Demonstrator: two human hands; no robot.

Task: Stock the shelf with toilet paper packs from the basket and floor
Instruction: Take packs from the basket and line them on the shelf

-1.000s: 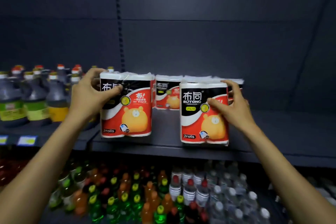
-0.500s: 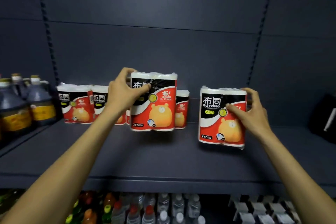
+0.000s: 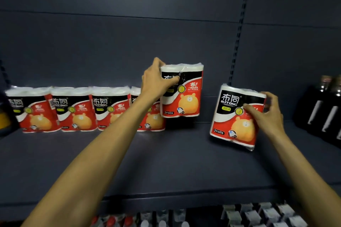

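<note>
We see two toilet paper packs held over a dark shelf (image 3: 175, 162). The left hand (image 3: 156, 81) has its grip on the top left corner of the raised pack (image 3: 186, 96), fingers curled over the white top and thumb pressed on the black band of the label; this pack is upright, above the shelf at the right end of a row of four packs (image 3: 77, 108) that stand side by side against the back panel (image 3: 166, 33). The right hand (image 3: 265, 116) grips the tilted pack (image 3: 234, 116) by its upper right corner, thumb on the front and fingers round the back, and the pack leans to the right; whether its lower edge touches the shelf we cannot tell for sure. On that pack we read "BUTONG" under two Chinese characters, "260" with a character in a yellow-green tag, and "2rolls" at the lower left, beside an orange bear on red. The raised pack shows "2rolls" and what seems to be "My Friend" in small blurred print. The row packs carry the same red, black and white label. At the far right stand dark bottles (image 3: 324, 108), and below the shelf edge are bottle caps (image 3: 114, 221), blurred.
</note>
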